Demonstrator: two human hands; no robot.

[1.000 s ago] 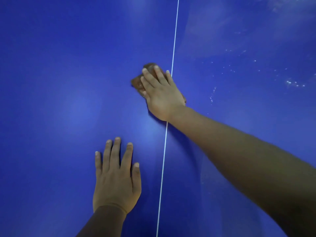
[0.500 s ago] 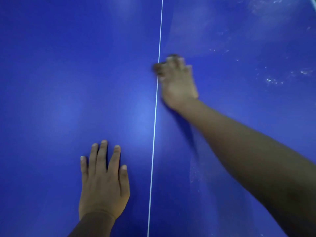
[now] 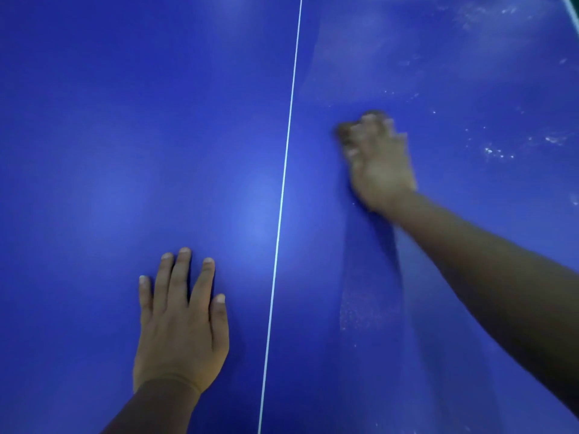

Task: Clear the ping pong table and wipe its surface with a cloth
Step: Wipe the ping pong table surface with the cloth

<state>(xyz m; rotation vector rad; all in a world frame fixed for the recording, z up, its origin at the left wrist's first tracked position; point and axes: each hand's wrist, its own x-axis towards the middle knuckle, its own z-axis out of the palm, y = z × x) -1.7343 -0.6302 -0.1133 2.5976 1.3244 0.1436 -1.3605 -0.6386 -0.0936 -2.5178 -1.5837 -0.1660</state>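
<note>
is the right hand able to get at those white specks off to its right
Probably yes: the right hand with the cloth is on the same half, with bare table between it and the specks.

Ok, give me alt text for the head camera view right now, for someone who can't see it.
The right hand, motion-blurred, presses a brown cloth onto a blue ping pong table, right of its white centre line. The left hand lies flat, left of the line. White specks dot the surface further right.
</note>
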